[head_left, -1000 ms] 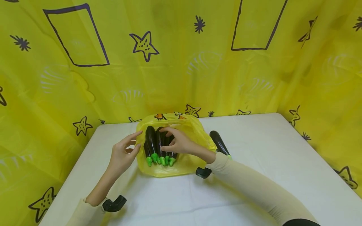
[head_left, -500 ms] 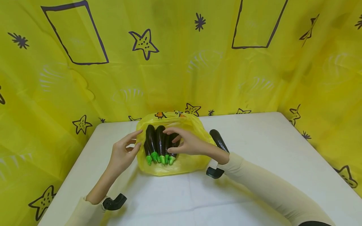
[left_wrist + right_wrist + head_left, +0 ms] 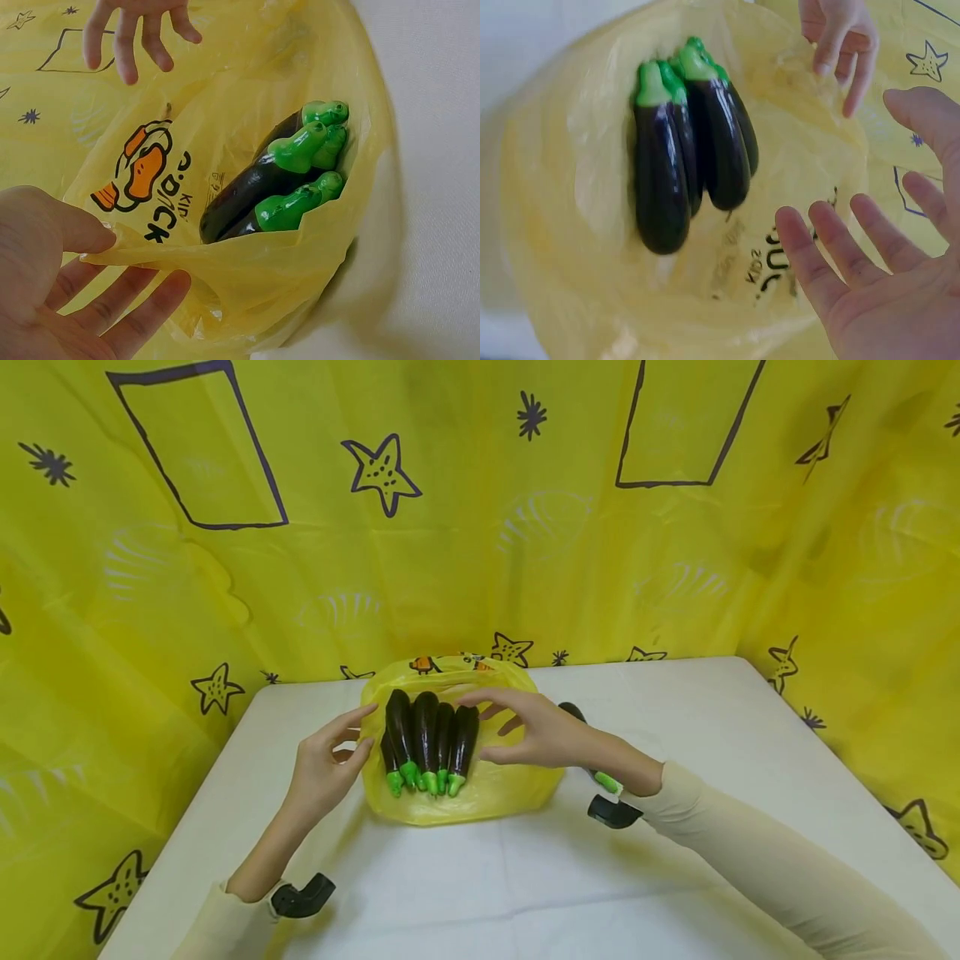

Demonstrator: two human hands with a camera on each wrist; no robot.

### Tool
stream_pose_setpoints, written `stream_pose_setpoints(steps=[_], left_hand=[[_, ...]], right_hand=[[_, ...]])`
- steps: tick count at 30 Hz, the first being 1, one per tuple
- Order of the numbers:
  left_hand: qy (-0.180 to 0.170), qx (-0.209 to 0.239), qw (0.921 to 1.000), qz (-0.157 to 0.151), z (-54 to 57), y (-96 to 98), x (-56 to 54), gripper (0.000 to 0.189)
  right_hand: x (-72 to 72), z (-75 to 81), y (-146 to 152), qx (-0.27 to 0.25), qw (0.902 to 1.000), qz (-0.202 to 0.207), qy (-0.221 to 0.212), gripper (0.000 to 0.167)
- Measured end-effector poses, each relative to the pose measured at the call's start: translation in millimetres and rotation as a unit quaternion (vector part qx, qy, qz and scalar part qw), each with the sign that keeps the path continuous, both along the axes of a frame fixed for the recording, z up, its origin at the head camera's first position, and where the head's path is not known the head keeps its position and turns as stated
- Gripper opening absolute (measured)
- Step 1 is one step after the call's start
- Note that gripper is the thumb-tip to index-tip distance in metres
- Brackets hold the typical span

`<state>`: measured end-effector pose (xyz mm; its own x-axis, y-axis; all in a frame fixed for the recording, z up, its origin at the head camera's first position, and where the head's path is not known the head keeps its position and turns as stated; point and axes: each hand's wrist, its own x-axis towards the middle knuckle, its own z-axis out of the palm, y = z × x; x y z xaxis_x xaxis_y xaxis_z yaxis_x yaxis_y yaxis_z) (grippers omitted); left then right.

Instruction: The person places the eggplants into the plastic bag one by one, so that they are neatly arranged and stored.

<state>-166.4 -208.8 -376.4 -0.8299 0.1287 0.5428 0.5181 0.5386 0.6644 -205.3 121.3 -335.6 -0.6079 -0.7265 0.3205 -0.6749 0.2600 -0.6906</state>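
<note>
A yellow plastic bag [image 3: 517, 789] lies on the white table with its mouth spread open. Several dark eggplants [image 3: 426, 735] with green stem ends lie side by side inside it. My left hand [image 3: 326, 768] holds the bag's left rim, thumb on the inner side and fingers outside, as the left wrist view [image 3: 97, 292] shows. Over the bag's right part hovers my right hand [image 3: 543, 731], fingers spread and holding nothing. Another eggplant [image 3: 572, 711] lies on the table right of the bag, its middle hidden behind my right wrist.
The white table [image 3: 450, 893] reaches back to a yellow curtain [image 3: 465, 560] printed with stars, which also hangs along both sides. A black camera mount [image 3: 303, 896] sits on the left wrist and another mount [image 3: 615, 812] on the right.
My right hand has drawn back to the right from over the eggplants in the bag, uncovering them. My left hand stays at the rim. The loose eggplant is now partly covered by the right forearm.
</note>
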Motion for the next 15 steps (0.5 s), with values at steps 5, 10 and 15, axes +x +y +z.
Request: stream_pose_setpoints(steps=[5, 10, 15], left_hand=[[-0.002, -0.002, 1.0000, 0.002, 0.4, 0.4, 0.0, 0.050], [0.000, -0.001, 1.0000, 0.004, 1.3, 0.9, 0.6, 0.050], [0.000, 0.000, 1.0000, 0.004, 2.0, 1.3, 0.5, 0.050]], right_hand=[[3.2, 7.9, 16, 0.000, 0.9995, -0.017, 0.027, 0.063], [1.8, 13.3, 33, 0.011, 0.9972, -0.043, 0.060, 0.065], [-1.8, 15.0, 51, 0.009, 0.9945, -0.058, 0.087, 0.066]])
